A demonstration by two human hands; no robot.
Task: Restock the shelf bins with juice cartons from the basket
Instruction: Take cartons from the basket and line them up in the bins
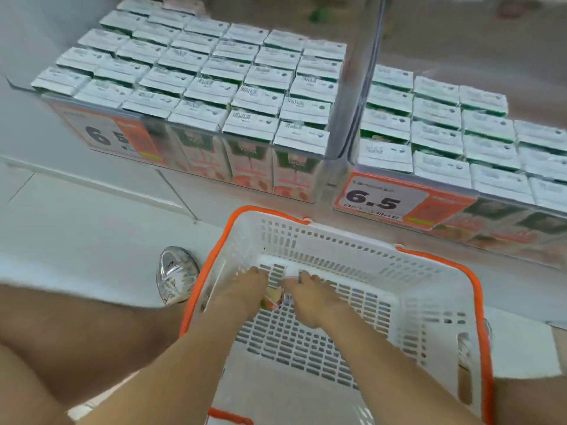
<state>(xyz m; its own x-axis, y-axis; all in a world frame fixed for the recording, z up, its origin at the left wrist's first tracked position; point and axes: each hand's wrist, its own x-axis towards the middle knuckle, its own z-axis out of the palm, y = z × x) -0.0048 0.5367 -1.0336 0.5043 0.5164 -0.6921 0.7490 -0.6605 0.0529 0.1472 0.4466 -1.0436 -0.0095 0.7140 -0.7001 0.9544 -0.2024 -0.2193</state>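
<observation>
Left hand (245,291) and right hand (311,302) hold carton (271,299)

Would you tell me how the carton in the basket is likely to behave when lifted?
The carton is probably stiff, like the square-edged cartons in the bin. It fits between the left hand and right hand, so likely light. Its flat sides should not roll.

**Head view: light and picture quality**

Light: bright, even and white, from above; I find only faint, soft-edged shadows.
Glare: juice carton tops (196,87) wash out pale, and I cannot read their print.
Blur: whole frame soft. Left price tag (101,133) smeared, right price tag (380,199) legible. Left hand (245,291) and right hand (310,297) in the basket (429,289) too smeared to read any grip.
Distortion: wide-angle bowing, plain on the bin divider (369,72).
Focus: top corners dissolve into haze.
</observation>
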